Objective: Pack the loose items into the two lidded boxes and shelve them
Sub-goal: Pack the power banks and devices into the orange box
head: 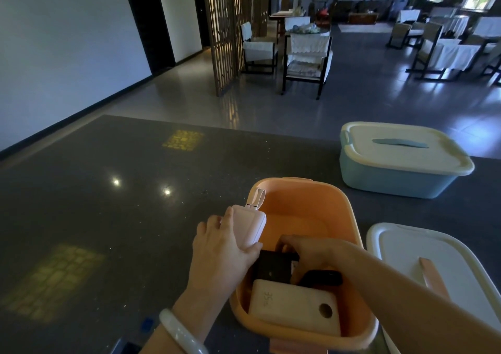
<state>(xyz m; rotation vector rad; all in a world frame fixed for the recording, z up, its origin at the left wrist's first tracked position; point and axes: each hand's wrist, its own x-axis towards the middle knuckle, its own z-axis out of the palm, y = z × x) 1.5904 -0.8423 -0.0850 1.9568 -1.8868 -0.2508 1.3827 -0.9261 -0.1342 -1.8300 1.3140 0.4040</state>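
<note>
Pink plastic fills the left hand (pixel 222 245): its fingers and thumb wrap a pink power bank (pixel 250 226), which stands on end, tilted, at the left rim of the orange box (pixel 311 199). A short looped cable sticks up from the top of the power bank. A pale bracelet (pixel 179 332) circles the left wrist.

Just beside it, the right hand (pixel 317 256) reaches down inside the same box, fingers curled over the top edge of a black block (pixel 272 268) and grasping it. Under that wrist lies a dark rounded thing (pixel 321 278); what it is I cannot tell. Nearer the body, a cream power bank (pixel 295 310) lies flat in the box, digits showing on its face.

The orange box has no lid on and sits on a dark speckled counter (pixel 108 204). Its white lid (pixel 406 248), with a pink handle strip, lies flat on the counter just to the right. Farther off, toward the counter's far right edge, stands a blue box (pixel 385 180) with a cream lid (pixel 401 156) closed on it. Beyond the counter, chairs (pixel 306 55) stand on a grey floor.
</note>
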